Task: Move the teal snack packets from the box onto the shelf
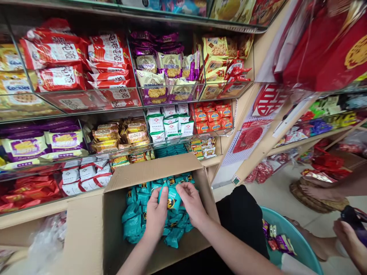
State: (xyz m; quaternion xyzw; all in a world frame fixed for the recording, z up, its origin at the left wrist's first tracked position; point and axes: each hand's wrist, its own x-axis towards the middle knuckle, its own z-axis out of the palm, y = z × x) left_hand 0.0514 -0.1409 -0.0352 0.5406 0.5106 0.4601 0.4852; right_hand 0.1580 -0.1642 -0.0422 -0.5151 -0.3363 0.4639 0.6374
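Note:
Over an open cardboard box (86, 236), my left hand (157, 212) and my right hand (192, 202) pinch a small teal snack packet (173, 199) between thumbs and fingers. The packet has a yellow and black picture on its front, and what is inside it cannot be seen. Beneath my hands lie several more teal packets (132, 226) of the same look, heaped in the box. My forearms hide part of the heap and the box's near side.
Shelves of wrapped snacks rise behind the box, with red packets (61, 49), purple packets (153, 86) and white-green packets (170, 124). At right stands a teal basin (305, 244) holding a few wrappers. Another person's hand (348, 236) holds a dark object, and a bare foot rests on a woven stool (301, 196).

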